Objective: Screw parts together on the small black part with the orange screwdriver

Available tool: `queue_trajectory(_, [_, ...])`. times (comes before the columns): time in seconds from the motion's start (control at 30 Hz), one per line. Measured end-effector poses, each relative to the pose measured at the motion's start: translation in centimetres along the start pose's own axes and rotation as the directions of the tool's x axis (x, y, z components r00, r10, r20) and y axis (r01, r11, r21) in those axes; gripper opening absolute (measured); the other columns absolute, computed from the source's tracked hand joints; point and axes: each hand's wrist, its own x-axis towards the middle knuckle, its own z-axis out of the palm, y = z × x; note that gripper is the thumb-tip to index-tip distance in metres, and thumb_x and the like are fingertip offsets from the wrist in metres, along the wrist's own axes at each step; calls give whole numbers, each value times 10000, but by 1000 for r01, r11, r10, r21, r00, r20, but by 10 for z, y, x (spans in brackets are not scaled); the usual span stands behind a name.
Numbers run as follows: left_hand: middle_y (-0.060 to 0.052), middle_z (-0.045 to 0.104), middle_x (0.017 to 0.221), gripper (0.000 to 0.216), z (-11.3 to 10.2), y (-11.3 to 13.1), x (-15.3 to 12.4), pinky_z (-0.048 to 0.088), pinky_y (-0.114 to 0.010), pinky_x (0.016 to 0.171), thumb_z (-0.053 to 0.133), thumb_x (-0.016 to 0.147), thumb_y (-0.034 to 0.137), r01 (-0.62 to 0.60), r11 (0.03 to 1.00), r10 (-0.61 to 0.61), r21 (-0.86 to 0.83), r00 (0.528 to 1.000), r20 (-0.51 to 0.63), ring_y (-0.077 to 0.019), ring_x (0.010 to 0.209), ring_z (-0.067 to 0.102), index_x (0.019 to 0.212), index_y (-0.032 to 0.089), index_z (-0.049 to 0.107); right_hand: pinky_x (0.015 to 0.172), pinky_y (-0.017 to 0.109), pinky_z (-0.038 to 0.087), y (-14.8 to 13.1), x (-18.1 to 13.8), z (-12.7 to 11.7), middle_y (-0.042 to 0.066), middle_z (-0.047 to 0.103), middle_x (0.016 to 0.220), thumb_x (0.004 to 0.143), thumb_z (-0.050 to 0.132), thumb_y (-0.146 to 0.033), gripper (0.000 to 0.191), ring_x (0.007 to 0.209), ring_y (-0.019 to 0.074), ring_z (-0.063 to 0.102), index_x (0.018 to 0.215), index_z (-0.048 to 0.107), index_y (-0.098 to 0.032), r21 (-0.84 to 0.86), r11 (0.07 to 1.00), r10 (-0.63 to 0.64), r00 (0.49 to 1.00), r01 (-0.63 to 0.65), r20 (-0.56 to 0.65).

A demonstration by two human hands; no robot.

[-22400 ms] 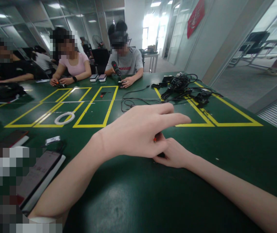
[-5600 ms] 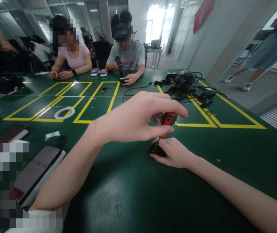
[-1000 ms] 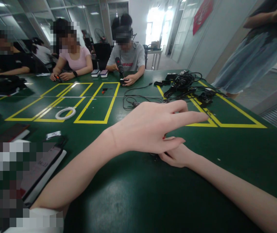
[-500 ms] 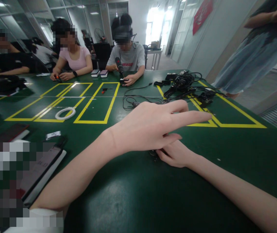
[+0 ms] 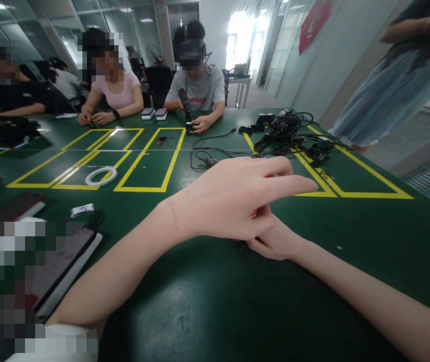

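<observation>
Your left hand [image 5: 230, 201] was closed around a red-handled tool [image 5: 254, 213]. Only slivers of red showed between thumb and palm, while the index and middle fingers lay stretched out to the right. The tool stood near the middle of the green table [image 5: 207, 301], directly over your right hand [image 5: 278, 241]. That hand rested flat on the table top with its fingertips hidden beneath the left hand. A small dark part [image 5: 242, 246] showed just at those fingertips, but whether the hand gripped it could not be told.

Beyond your hands, yellow taped bays [image 5: 167, 171] marked the table top. A white ring [image 5: 100, 176] lay across the line between two bays. A small red-and-black item [image 5: 161, 140] lay at the far end of the next bay. A tangle of black cables [image 5: 282, 128] covered the far end of the right-hand bay [image 5: 350, 193]. A phone [image 5: 64, 266] lay beside your left forearm.
</observation>
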Motion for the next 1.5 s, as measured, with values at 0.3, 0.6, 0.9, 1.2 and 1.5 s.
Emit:
queue_trajectory(0.3, [-72, 634, 1213, 513, -1, 2, 0, 529, -263, 753, 462, 883, 137, 13, 999, -14, 40, 1000, 19, -175, 959, 651, 1378, 231, 561, 688, 386, 509, 0, 1, 0, 142, 720, 852, 949, 418, -278, 259, 755, 283, 658, 943, 642, -150, -4, 1000, 0, 1000, 0, 8])
queue_trajectory(0.6, [-89, 655, 1168, 448, -1, 1, 1, 531, -289, 800, 467, 894, 140, -7, 999, 7, 44, 1000, 3, -199, 1008, 639, 1316, 199, 606, 713, 406, 520, 0, 0, 1, 143, 717, 838, 957, 428, -288, 257, 763, 294, 662, 905, 643, -155, 3, 1000, -2, 1000, 2, -1])
queue_trajectory(0.9, [-83, 650, 1159, 454, -2, 1, 1, 537, -293, 788, 475, 885, 133, -5, 1000, 5, 23, 1000, 2, -198, 998, 642, 1312, 214, 604, 724, 420, 523, -1, 0, -2, 147, 717, 844, 951, 411, -284, 276, 804, 305, 658, 921, 653, -156, 23, 1000, 1, 1000, -1, 6])
queue_trajectory(1.2, [-80, 642, 1182, 465, -3, 3, 0, 517, -267, 724, 488, 873, 176, 10, 999, -11, 43, 1000, 25, -185, 945, 643, 1323, 219, 596, 693, 396, 516, -1, 0, 0, 132, 699, 804, 937, 430, -277, 241, 768, 292, 652, 887, 634, -159, 22, 1000, 22, 1000, -22, -4])
queue_trajectory(1.5, [-72, 660, 1149, 457, -3, 3, 1, 512, -268, 726, 462, 891, 158, 19, 999, -20, 33, 999, 28, -181, 939, 642, 1324, 215, 597, 716, 407, 522, 0, -1, 0, 127, 702, 812, 950, 438, -277, 231, 783, 298, 656, 909, 633, -160, 27, 999, 20, 1000, -20, 5])
